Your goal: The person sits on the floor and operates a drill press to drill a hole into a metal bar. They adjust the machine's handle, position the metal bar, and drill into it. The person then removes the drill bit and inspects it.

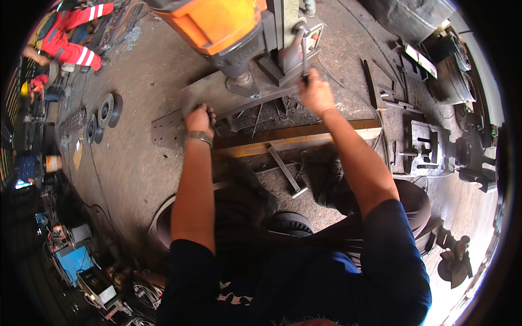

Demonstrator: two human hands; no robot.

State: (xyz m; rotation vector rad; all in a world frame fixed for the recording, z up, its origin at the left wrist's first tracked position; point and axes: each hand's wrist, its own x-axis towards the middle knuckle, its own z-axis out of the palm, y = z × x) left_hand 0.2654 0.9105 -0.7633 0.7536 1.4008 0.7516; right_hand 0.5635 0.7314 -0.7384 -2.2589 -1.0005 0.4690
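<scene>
An orange magnetic drill (217,26) stands on a flat steel plate (202,89) in front of me. My right hand (317,96) is closed around the dark grip of the drill's feed lever (305,51), to the right of the motor. Over the plate's near edge, left of the drill's lower end (243,85), my left hand (200,119) is curled closed. Motion blur and the fingers hide what it holds, if anything. Dark metal shavings (266,117) lie just beyond a rusty steel beam (304,137).
A metal hammer-like tool (284,171) leans by the beam, near my feet. Round flanges (107,110) lie at left. Steel pieces (427,148) and metal drums (448,84) are at right. A person in red workwear (73,35) is at far left; a blue machine (75,261) stands lower left.
</scene>
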